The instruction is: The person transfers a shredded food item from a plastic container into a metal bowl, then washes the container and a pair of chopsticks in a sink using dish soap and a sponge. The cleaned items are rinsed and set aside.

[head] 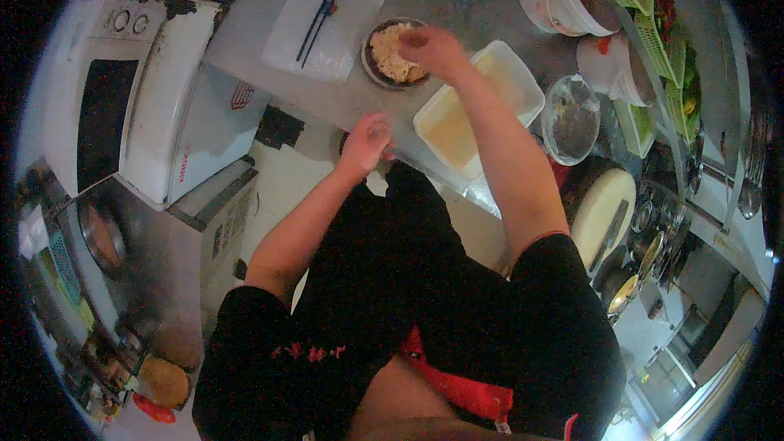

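Observation:
On the steel counter a round dark bowl (372,71) holds a heap of pale, shredded-looking food (390,52). My right hand (432,52) is over the bowl's right side, fingers bent down at the food; whether they grip any of it is hidden. Below the bowl, by the counter's near edge, my left hand (367,144) is raised with its fingers curled, and no held thing shows in it. A white rectangular tub (427,127) with yellowish contents lies under my right forearm. To the bowl's left, black chopsticks (321,18) rest on a translucent plastic lid (283,37).
White buckets (545,0) and a plastic-covered round container (571,119) stand to the right, near green baskets (664,55) of leafy vegetables. A knife (612,229) lies on a round cutting board (594,208). A white microwave-like appliance (101,104) and a white chest-like appliance (208,128) are at left.

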Demonstrator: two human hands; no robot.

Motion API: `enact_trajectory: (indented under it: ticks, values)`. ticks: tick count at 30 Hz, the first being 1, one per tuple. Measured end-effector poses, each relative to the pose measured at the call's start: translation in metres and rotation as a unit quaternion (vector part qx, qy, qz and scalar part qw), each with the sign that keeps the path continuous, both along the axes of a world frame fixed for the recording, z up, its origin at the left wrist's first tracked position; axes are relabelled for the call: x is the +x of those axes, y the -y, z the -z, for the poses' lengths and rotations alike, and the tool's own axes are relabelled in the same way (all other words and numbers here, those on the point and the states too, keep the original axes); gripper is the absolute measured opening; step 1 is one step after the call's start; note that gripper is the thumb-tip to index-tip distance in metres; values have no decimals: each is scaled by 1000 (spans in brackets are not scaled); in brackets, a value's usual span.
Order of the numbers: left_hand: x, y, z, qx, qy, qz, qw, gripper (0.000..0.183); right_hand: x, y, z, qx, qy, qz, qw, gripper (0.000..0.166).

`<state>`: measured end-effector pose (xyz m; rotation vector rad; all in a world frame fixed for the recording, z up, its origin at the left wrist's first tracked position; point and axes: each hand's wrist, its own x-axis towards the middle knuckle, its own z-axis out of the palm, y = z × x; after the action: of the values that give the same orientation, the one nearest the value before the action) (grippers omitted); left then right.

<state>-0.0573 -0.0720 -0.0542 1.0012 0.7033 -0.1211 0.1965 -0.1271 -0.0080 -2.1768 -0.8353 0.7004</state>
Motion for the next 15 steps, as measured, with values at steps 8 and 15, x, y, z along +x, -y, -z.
enact_trajectory:
  ticks: [8,15]
  values:
    - [-13,-34,18,-5,-36,-51,998,40,-12,3,-10,9,97,43,994,32]
    - [59,-62,32,-6,21,-36,999,40,-45,30,-37,86,-1,98,991,32]
